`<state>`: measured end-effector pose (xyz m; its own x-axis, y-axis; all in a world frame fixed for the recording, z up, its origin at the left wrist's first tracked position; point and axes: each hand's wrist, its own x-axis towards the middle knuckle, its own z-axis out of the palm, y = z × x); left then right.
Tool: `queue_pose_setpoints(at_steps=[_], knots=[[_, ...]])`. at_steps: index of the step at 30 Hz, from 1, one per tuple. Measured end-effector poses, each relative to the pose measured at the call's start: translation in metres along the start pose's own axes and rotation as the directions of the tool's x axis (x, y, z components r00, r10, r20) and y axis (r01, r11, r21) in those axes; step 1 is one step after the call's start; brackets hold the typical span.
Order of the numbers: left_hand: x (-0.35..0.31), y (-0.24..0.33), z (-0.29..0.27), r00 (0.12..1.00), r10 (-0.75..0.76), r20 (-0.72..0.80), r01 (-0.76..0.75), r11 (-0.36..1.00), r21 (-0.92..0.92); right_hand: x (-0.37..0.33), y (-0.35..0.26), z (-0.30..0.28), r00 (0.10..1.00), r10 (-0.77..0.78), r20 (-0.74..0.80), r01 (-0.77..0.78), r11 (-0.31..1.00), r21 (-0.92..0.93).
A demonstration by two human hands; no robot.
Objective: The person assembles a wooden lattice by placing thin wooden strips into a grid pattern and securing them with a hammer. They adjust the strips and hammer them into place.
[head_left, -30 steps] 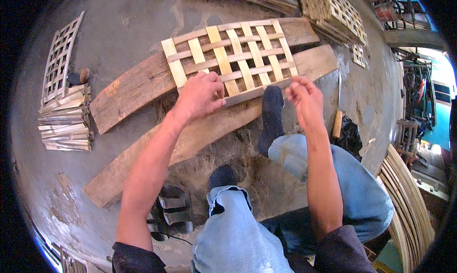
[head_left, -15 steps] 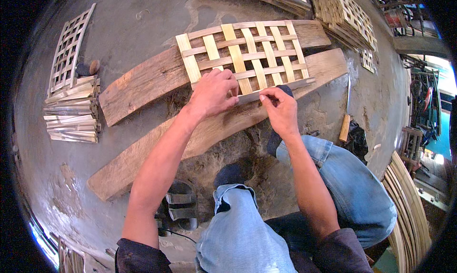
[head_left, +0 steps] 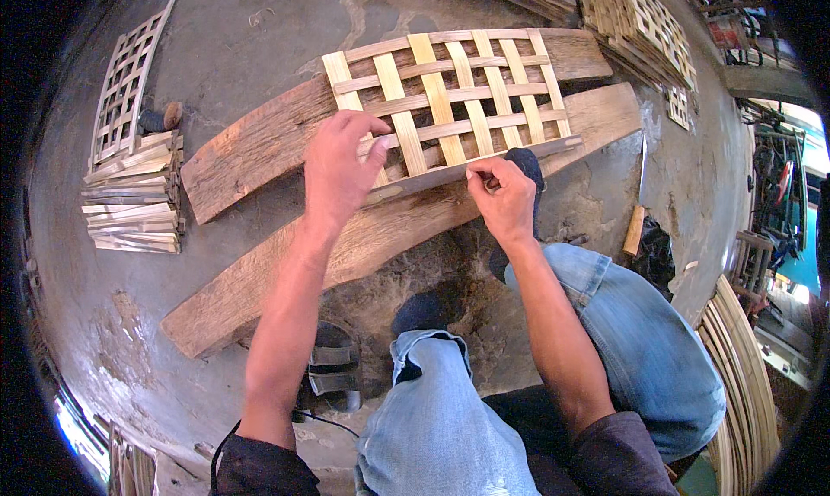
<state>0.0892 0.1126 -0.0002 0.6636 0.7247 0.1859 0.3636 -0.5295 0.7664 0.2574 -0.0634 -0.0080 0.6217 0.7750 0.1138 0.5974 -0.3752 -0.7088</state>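
Note:
A woven panel of pale split-bamboo strips [head_left: 442, 107] lies across two rough wooden planks [head_left: 259, 284]. A wider strip [head_left: 424, 182] runs along its near edge. My left hand [head_left: 337, 163] is over the panel's near left corner, thumb and fingers apart, with nothing seen between them. At the near edge, right of the middle, my right hand [head_left: 504, 198] is closed in a pinch against the wider strip; whatever its fingertips hold is hidden. My dark-socked foot [head_left: 526, 167] is beside the strip's right part.
A knife with a wooden handle [head_left: 635, 228] lies to the right, near a black bag [head_left: 654, 258]. Stacked woven panels [head_left: 635, 29] stand at the far right. To the left are a bundle of strips [head_left: 134, 198] and another panel [head_left: 130, 81]. A sandal [head_left: 333, 366] sits below the planks.
My left hand has moved left and away from the panel's near edge, its fingers spreading. The right hand stays pinched at the edge strip. The whole view has shifted slightly.

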Motion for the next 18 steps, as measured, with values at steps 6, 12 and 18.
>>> queue_pose_setpoints(at_steps=[6,12,18], knots=[[-0.03,0.038,0.039,0.997,0.069,-0.043,-0.072,0.994,-0.081,-0.003,0.003,0.002,0.997,-0.056,-0.049,0.054,0.998,-0.043],[-0.04,0.044,0.068,0.994,0.108,0.009,-0.107,0.993,-0.041,-0.003,0.002,0.005,0.991,-0.117,-0.062,0.114,0.992,-0.05],[-0.038,0.048,0.083,0.997,0.071,-0.016,-0.072,0.997,-0.032,-0.002,0.004,0.003,0.975,-0.21,-0.072,0.204,0.976,-0.081]])
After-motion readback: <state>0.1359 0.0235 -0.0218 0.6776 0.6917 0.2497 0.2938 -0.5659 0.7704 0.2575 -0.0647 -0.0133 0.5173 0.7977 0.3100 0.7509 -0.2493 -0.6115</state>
